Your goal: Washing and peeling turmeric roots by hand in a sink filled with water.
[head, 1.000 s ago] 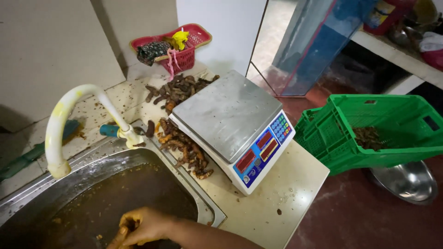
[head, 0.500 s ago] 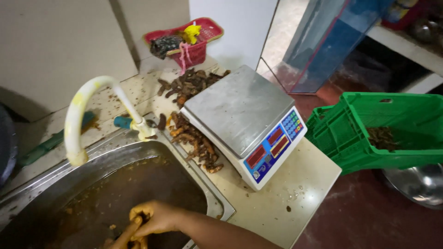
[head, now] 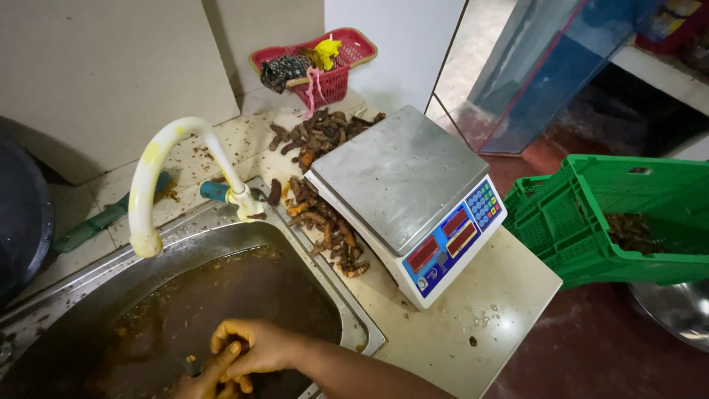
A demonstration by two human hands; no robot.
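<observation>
Over a steel sink point(head: 347, 314) filled with murky brown water, a person's right hand point(head: 255, 349) curls its fingers around a small dark root piece point(head: 238, 346), the fist closed on it just above the water's surface. Just below and to the left of it, the left hand point(head: 201, 383) shows only in part at the bottom edge of the frame, its fingers bent toward a small dark object point(head: 192, 365); whether that hand grips it cannot be told. Both hands are stained yellow-brown. A curved white tap point(head: 159, 166), also smeared yellow, arches over the sink's far rim. Along the speckled counter point(head: 473, 310) to the right of the sink, a heap of knobbly brown roots point(head: 325, 222) runs from the sink's edge back toward the wall, where a second pile of roots point(head: 325, 133) lies. A white electronic scale point(head: 402, 181) with a bare steel platter and a blue keypad panel stands just beside the roots, near the counter's right edge. At the back of the counter, a red plastic basket point(head: 347, 63) holds a dark scrubbing cloth and something yellow. A green-handled brush point(head: 96, 222) rests on the counter left of the tap. Off the counter to the right, a green plastic crate point(head: 591, 236) with a few dark roots inside stands over a red floor, with the rim of a steel bowl point(head: 672, 310) below it.
</observation>
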